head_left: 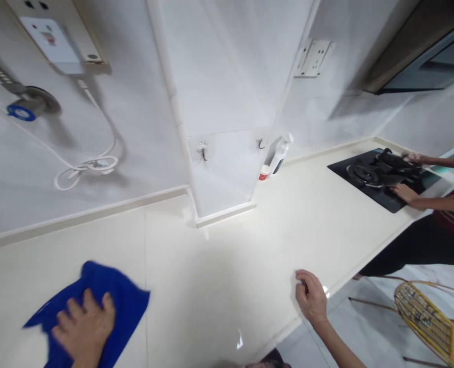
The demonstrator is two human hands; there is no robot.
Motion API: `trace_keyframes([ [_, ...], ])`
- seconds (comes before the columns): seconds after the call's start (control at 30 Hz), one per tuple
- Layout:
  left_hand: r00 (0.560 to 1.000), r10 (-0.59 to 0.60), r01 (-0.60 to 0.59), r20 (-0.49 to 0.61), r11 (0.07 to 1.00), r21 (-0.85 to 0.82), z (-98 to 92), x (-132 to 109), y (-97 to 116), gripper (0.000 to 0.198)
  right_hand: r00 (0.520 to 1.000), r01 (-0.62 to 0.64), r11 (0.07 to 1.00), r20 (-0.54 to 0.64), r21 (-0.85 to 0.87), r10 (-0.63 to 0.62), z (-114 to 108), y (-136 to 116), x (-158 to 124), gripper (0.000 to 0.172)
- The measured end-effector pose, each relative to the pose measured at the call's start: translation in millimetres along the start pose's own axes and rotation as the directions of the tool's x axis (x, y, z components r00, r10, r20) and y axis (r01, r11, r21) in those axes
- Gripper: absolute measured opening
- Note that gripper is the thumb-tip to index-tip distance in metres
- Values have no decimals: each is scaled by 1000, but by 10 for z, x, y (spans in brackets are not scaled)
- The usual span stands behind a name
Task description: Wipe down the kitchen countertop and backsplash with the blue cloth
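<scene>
A blue cloth [123,301] lies spread on the pale countertop [227,286] at the lower left. My left hand [85,324] presses flat on it, palm down, with the fingers apart. Part of the cloth is hidden under that hand and past the bottom of the view. Near the counter's front edge, my right hand [312,296] rests on the bare surface. Its fingers are curled in loosely, and nothing shows in them.
A wall pillar [227,176] juts onto the counter. Beyond it stand a white bottle [280,155] and a paper cup [264,173]. Another person's hands [405,195] are at the black gas hob [380,179]. A woven chair [426,319] stands on the floor at right.
</scene>
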State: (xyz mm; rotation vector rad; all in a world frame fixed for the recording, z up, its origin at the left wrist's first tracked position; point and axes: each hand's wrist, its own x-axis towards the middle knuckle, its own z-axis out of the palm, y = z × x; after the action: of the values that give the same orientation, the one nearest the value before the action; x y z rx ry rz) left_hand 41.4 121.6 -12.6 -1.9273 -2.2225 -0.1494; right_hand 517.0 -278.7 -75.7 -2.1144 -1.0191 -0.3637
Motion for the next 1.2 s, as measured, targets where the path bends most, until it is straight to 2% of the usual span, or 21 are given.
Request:
trace_keyframes([
  [0.03,993,105,-99,60,990,-99,21,66,230,80,1000,0,1000,-2,1,0,1,-2,2,18],
  [0.1,977,203,-188,56,960,-207,13,107,718,77,1000,1,1000,-5,7,-1,5,-1,7,18],
  [0.17,945,324,-305,34,916,-260,-36,4,1208,71,1000,8,1000,-10,12,-8,12,11,9,19],
  [0.27,860,507,-493,-48,805,-331,-117,-375,1823,66,1000,17,1000,-20,9,-17,31,45,4,19],
  [0.37,755,639,-642,-149,674,-366,-175,-884,2187,61,999,21,1000,-28,4,-21,52,76,0,19],
  [0.43,682,703,-716,-204,585,-380,-218,-1238,2284,58,999,26,1000,-33,2,-26,58,72,8,19],
  [0.47,632,740,-758,-232,528,-382,-245,-1411,2296,58,999,27,1000,-34,1,-27,57,59,16,19],
  [0.6,431,833,-881,-347,306,-359,-352,-1967,2163,61,998,39,999,-51,4,-39,39,-33,62,22],
  [0.7,287,870,-933,-401,159,-322,-325,-2078,1911,63,997,46,999,-69,-8,-46,44,-82,86,24],
  [0.73,256,877,-941,-406,130,-313,-280,-2037,1798,62,996,45,999,-72,-14,-46,50,-88,87,25],
  [0.77,247,883,-944,-400,125,-306,-221,-1956,1669,60,996,43,999,-77,-18,-45,56,-88,86,25],
  [0.8,267,888,-938,-374,150,-312,-152,-1840,1526,58,996,42,999,-81,-20,-44,61,-86,84,26],
  [0.87,371,883,-901,-289,267,-341,-14,-1521,1209,56,996,40,999,-85,-20,-41,62,-79,78,26],
  [0.93,539,819,-817,-196,453,-356,77,-1148,905,58,996,37,999,-78,-18,-38,54,-76,75,25],
  [1.0,721,682,-675,-123,651,-347,92,-816,689,66,997,30,999,-67,-12,-31,43,-80,76,25],
  [1.03,789,608,-598,-87,728,-336,74,-697,632,68,998,25,1000,-63,-11,-26,39,-84,75,25],
  [1.1,859,510,-498,-47,810,-310,5,-588,623,70,998,14,1000,-61,-12,-15,36,-97,73,26],
  [1.13,873,485,-476,-47,826,-303,-38,-601,664,70,998,9,1000,-61,-14,-10,36,-104,70,26],
  [1.2,871,483,-486,-87,821,-301,-119,-736,813,70,998,-1,1000,-62,-20,0,35,-123,67,27],
])
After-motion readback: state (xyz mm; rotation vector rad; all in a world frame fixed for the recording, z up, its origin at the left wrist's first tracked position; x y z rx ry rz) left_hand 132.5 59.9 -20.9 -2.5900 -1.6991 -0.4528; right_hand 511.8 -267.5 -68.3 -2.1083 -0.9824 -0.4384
